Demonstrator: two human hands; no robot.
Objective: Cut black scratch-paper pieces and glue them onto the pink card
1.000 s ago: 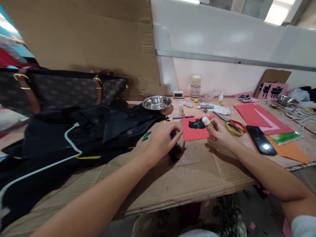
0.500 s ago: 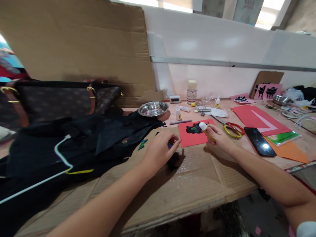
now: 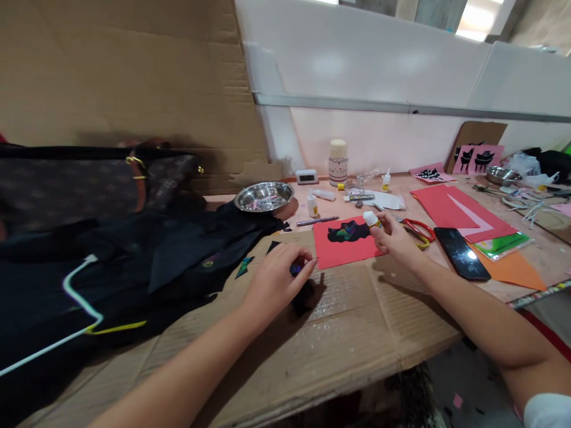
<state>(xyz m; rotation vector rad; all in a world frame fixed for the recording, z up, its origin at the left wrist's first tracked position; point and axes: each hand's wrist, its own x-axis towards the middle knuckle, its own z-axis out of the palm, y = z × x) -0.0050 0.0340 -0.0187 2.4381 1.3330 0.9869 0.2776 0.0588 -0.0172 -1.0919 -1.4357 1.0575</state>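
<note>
My right hand [image 3: 395,241] grips a small glue bottle [image 3: 371,220] with a white cap, just over the right edge of a red paper sheet [image 3: 330,257]. On that sheet lies a black wavy cutout [image 3: 348,232] with shiny green-blue marks. My left hand [image 3: 283,270] is closed, thumb and fingertips drawn together, over the cardboard [image 3: 348,333] to the left of the sheet. A black piece [image 3: 303,299] with a purple glint shows under its fingers; they cover much of it. Beside this hand lies a small shiny green cutout [image 3: 244,267].
Red-and-yellow scissors [image 3: 419,230] and a black phone [image 3: 461,252] lie right. A metal bowl [image 3: 264,198], a second glue bottle [image 3: 313,206] and a pen [image 3: 317,220] sit behind. Black cloth [image 3: 187,261] and a brown bag [image 3: 66,184] fill the left side.
The glue bottle has moved slightly right of the black cutout, uncovering more of it, and its cap now points more upward. My left hand stays closed over the black piece. The view has shifted.
</note>
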